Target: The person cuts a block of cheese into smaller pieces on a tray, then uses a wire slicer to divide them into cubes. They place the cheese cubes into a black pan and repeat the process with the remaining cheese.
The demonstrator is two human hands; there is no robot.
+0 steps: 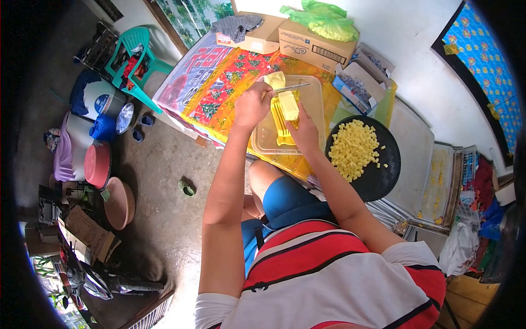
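Observation:
My left hand [253, 104] is closed around the handle of a knife [293, 88]. The blade points to the right, just above a pale yellow food block [289, 107]. My right hand [306, 130] grips this block from its right side, over a clear plastic tray [264, 137]. Bright yellow strips with dark gaps [278, 122] lie beneath the block. Another yellow piece [275, 80] is behind the blade, by my left fingers. Several small yellow cubes [353, 148] are heaped on a round black tray [386, 178] to the right.
The table has a patterned cloth [211, 101]. Cardboard boxes [315, 48] stand at its back, with a green plastic bag [323, 22] on top. An opened box [359, 88] sits at the right. A green chair [134, 60] and basins [119, 203] are on the left.

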